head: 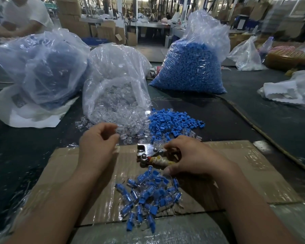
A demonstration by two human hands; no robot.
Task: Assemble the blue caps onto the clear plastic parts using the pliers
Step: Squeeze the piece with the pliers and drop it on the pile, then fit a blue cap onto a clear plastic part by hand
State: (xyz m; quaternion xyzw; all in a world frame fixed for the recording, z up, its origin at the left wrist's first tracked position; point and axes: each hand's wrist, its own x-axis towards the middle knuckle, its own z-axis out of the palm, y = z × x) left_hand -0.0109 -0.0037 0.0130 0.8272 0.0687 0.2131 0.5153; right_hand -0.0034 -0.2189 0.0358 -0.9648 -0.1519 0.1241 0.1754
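1. Your dark table point(253, 110) carries everything.
2. At its far left stands a big hazy plastic bag point(40, 67) with blurred blue contents.
3. At the far centre-right stands the sack of blue caps point(192, 67), upright and open at the top.
4. Between those two lies the bag of clear plastic parts point(116, 88), its mouth turned toward you and spilling onto the table.
5. The taped cardboard sheet point(245, 164) lies flat in front of you, under both of your hands.
6. The pile of capped parts point(148, 196) sits near the sheet's front edge, between your forearms.
7. The loose blue caps point(173, 120) lie just beyond the cardboard, touching the loose clear parts point(130, 132) on their left.
8. Your right hand point(192, 155) grips the pliers, fingers curled over the wrapped handles and thumb beneath.
9. Your left hand point(95, 143) hovers at the edge of the loose clear parts with fingers loosely curled. Blur hides whether its fingertips pinch a piece, so I cannot tell.
10. The pliers point(146, 150) point left above the cardboard's far edge, metal head toward your left hand.
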